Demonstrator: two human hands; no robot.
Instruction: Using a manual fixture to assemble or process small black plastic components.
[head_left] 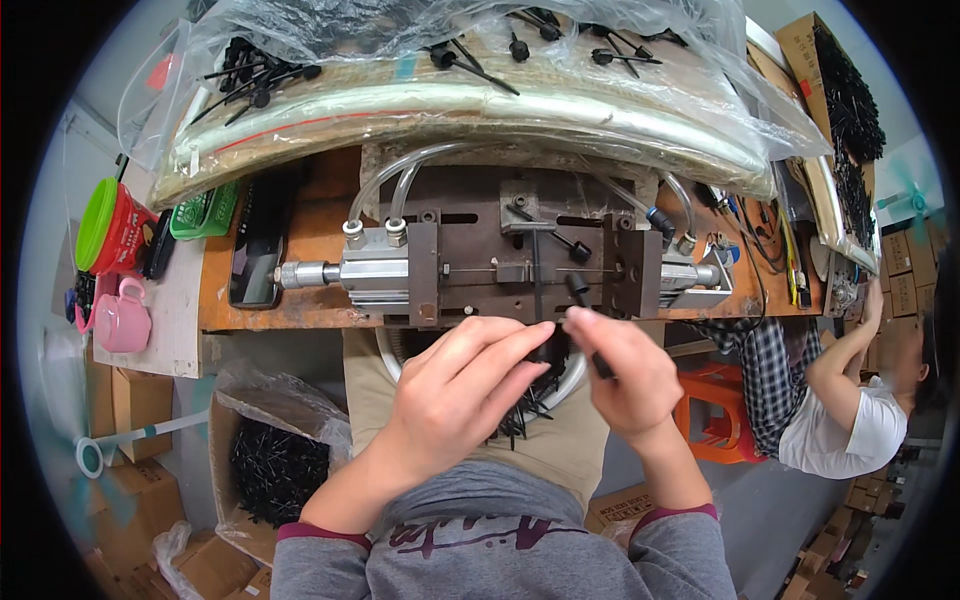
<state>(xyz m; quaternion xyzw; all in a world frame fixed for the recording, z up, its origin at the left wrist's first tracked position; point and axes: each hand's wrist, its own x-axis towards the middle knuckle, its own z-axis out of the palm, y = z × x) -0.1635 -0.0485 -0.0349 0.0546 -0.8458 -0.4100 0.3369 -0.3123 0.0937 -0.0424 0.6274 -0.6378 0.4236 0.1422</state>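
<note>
Near, at left: a cardboard box [225, 440] filled with thin black parts [280, 470]. Near the middle, between the knees: a pile of similar black pieces [515, 418], partly hidden by the hands. Just beyond, holds a black stemmed part [577, 288] clamped in the right hand [635, 380], upper end toward the fixture. Reaches beside it with the left hand [460, 385], fingertips and thumb slightly parted near a dark rod [539, 275]; cannot tell whether gripping it. Farther, on the wooden tabletop [320, 316]: a brown metal fixture [480, 225] between silver cylinders [375, 270], with a black knobbed piece [579, 250] lying across. Farthest: clear plastic film [690, 100] and scattered black stems [480, 72].
</note>
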